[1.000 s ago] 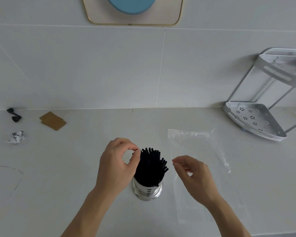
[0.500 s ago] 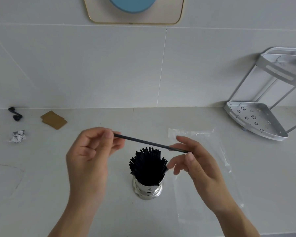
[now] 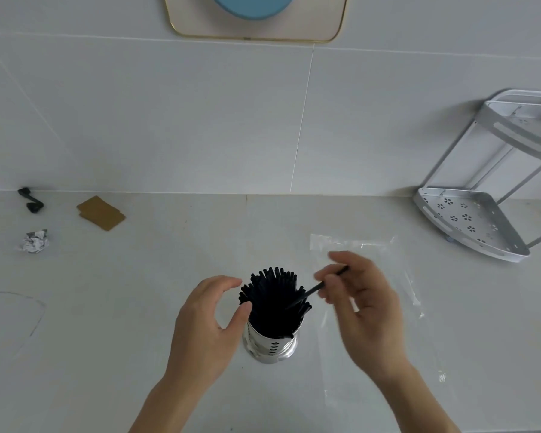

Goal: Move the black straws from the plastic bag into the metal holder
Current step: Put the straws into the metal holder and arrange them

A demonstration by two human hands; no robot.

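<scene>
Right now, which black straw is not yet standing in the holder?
The straw pinched in the right hand, slanting into the bundle; the rest stand in the metal holder.

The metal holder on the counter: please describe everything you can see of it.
The metal holder is a shiny, silver-coloured round cup with a wider foot and a column of small slots in its wall. It stands upright on the pale counter, packed with black straws that fan out above its rim. The left hand curls beside it, thumb near the rim. The clear plastic bag lies to its right.
</scene>
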